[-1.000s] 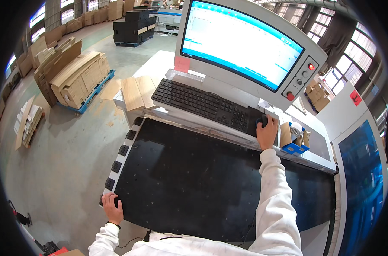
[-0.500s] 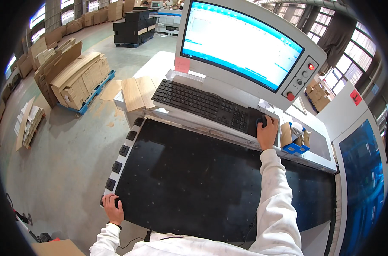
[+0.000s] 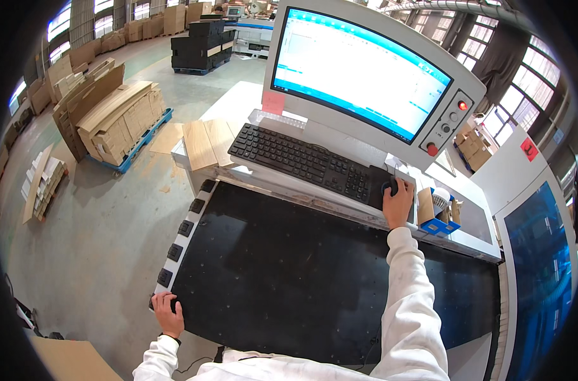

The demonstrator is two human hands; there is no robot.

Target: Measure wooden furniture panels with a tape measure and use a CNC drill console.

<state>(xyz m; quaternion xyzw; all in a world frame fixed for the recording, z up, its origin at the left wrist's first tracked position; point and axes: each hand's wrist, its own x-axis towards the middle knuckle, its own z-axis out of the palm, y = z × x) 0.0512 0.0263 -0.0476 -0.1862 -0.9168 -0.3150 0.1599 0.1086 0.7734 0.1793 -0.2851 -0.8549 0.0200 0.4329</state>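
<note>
My right hand is closed over a dark computer mouse on a black mouse pad, at the right end of a black keyboard. Below the keyboard spreads a black tabletop. At its near left corner rests my left hand, the fingers laid over the corner's edge and the thumb apart on the black surface. Black square blocks line a white strip along that left edge. Above the keyboard stands a lit screen, mostly white with blue bands.
Beside the mouse sits a small cardboard and blue box holding a white bulb. Red buttons are on the screen's housing. Wooden boards lie left of the keyboard. Stacked panels stand on a blue pallet at far left.
The view has shifted slightly. Both hands keep their places, the right on the mouse and the left at the tabletop's corner.
</note>
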